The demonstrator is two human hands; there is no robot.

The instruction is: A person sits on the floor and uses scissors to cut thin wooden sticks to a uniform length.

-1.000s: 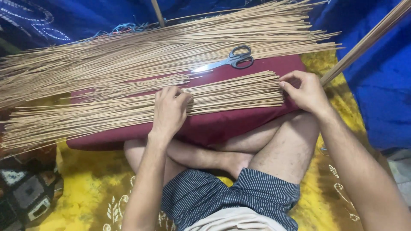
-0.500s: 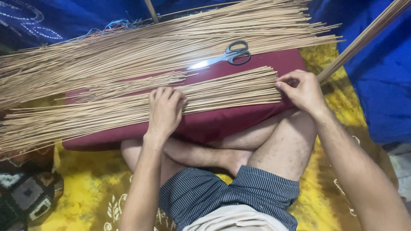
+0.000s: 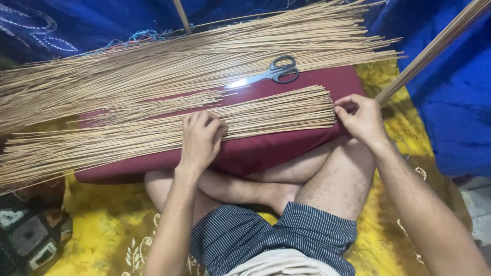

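A flat bundle of thin tan sticks (image 3: 276, 113) lies across a maroon cushion (image 3: 307, 145) over my crossed legs. My left hand (image 3: 200, 139) rests palm down on the middle of this bundle, fingers curled over the sticks. My right hand (image 3: 362, 118) is at the bundle's right end, fingertips pressed against the stick tips. A larger pile of the same sticks (image 3: 204, 56) lies behind on the cushion's far side. Grey-handled scissors (image 3: 271, 74) lie shut on the cushion between the two piles.
Blue cloth (image 3: 445, 102) hangs behind and to the right. A thick wooden pole (image 3: 434, 48) slants across the upper right. Yellow patterned fabric (image 3: 102, 235) covers the floor. A dark patterned object (image 3: 30, 240) sits at the lower left.
My left hand has slid slightly along the bundle; my right hand stays at the stick ends. The view has shifted a little.
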